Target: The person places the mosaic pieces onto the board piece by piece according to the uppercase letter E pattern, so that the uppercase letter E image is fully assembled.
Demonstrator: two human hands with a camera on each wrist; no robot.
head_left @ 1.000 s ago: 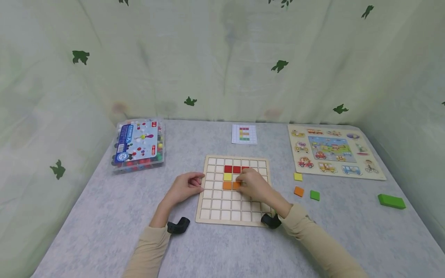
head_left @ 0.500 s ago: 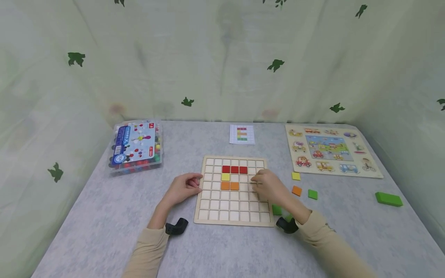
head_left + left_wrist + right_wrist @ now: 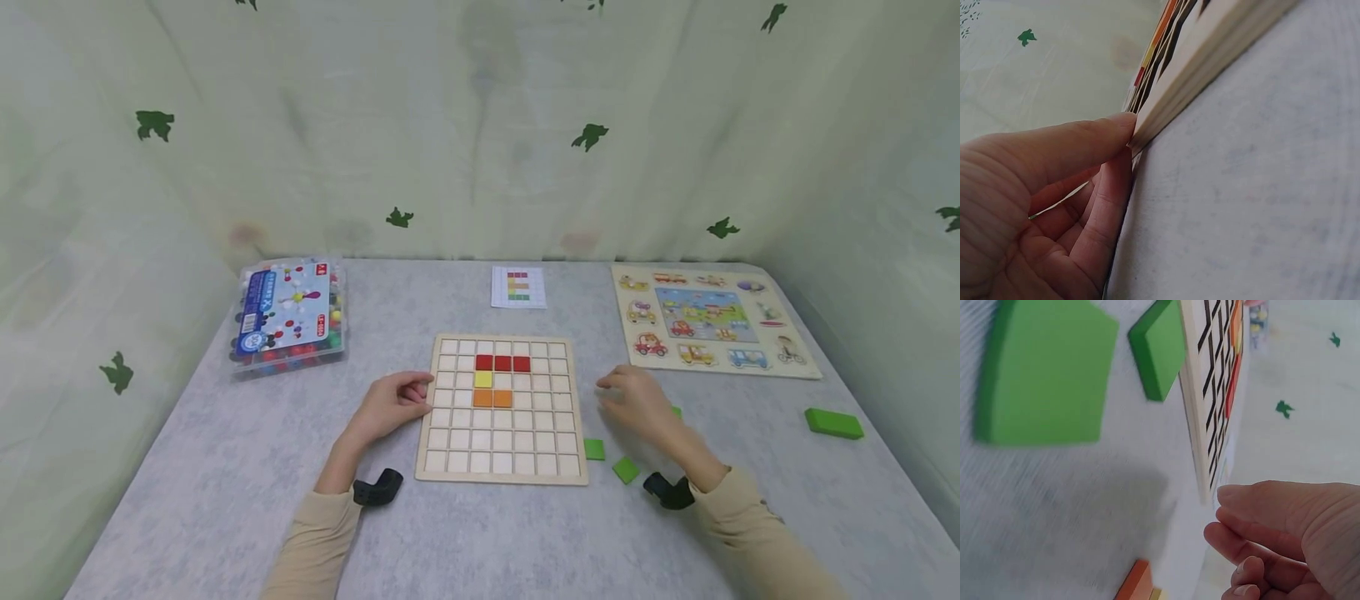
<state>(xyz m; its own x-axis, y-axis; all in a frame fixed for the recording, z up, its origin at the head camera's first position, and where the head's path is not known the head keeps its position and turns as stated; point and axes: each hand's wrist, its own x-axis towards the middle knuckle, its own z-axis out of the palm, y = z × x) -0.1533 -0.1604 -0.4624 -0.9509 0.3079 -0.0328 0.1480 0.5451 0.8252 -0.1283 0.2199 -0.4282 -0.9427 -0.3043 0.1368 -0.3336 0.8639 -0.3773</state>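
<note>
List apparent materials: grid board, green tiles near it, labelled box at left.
Grid board: probably plywood, matte; pale tan, layer-like lines along its edge in the left wrist view.
Green tiles: painted wood or plastic, can't tell; even colour, no visible grain.
Labelled box: likely clear plastic; coloured balls show through.

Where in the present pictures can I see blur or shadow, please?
Right wrist: the nearest green tile looks blurred, and a soft shadow lies on the tabletop; left wrist: dim light, shading on the left hand; head: fairly even light.
</note>
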